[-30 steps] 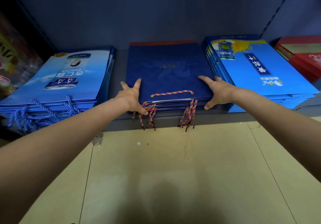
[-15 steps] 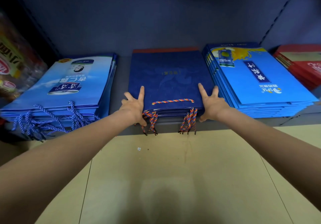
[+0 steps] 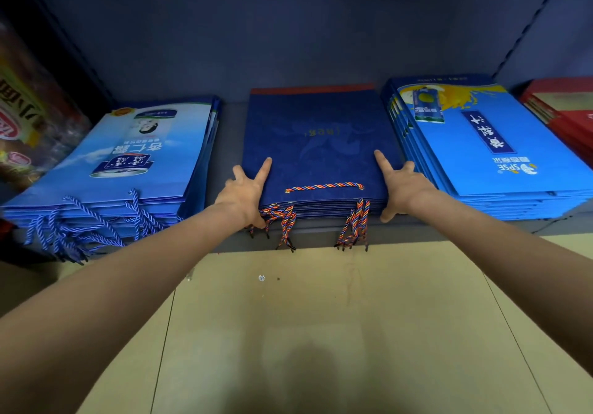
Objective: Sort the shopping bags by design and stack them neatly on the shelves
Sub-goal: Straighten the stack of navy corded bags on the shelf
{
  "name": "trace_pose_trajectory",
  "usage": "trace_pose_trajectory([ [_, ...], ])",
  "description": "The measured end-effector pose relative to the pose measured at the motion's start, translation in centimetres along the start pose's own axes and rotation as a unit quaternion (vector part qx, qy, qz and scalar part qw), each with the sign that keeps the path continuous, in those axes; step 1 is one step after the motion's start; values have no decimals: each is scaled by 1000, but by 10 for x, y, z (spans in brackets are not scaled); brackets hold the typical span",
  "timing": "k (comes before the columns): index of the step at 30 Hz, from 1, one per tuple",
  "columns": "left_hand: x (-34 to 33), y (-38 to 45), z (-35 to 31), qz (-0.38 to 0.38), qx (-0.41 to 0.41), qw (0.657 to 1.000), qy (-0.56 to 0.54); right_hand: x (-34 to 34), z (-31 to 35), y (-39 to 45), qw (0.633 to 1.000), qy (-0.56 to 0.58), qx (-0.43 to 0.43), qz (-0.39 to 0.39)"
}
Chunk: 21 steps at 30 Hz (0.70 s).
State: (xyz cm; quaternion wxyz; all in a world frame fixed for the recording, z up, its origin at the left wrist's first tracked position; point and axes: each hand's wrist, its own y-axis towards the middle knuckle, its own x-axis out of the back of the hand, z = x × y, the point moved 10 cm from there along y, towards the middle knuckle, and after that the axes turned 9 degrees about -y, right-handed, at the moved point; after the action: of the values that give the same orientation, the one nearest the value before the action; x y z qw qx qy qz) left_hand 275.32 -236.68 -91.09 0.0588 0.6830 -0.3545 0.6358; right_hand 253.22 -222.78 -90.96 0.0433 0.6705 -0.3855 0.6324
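Hands (image 3: 245, 192) farther along navy stack (image 3: 316, 144)

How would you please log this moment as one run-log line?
step: squaring middle stack | left hand: open, pressing left edge of dark navy paper shopping bag stack | right hand: open, pressing right edge | place: grey shelf

We count four stacks of bags, light blue (image 3: 128, 169), navy (image 3: 314, 147), bright blue (image 3: 500, 156), red (image 3: 568, 118), and two hands (image 3: 244, 193) (image 3: 402, 185).
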Motion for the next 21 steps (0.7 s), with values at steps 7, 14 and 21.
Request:
trace_pose_trajectory([
  [7, -2, -9, -2, 32, -18, 999, -30, 10, -5, -16, 999, -31, 13, -7],
  [14, 15, -14, 17, 60, -95, 992, -51, 45, 50, -49, 982, -17, 177, -64],
  [21, 23, -19, 8, 23, -157, 987, 34, 54, 143, -82, 918, -35, 327, -223],
])
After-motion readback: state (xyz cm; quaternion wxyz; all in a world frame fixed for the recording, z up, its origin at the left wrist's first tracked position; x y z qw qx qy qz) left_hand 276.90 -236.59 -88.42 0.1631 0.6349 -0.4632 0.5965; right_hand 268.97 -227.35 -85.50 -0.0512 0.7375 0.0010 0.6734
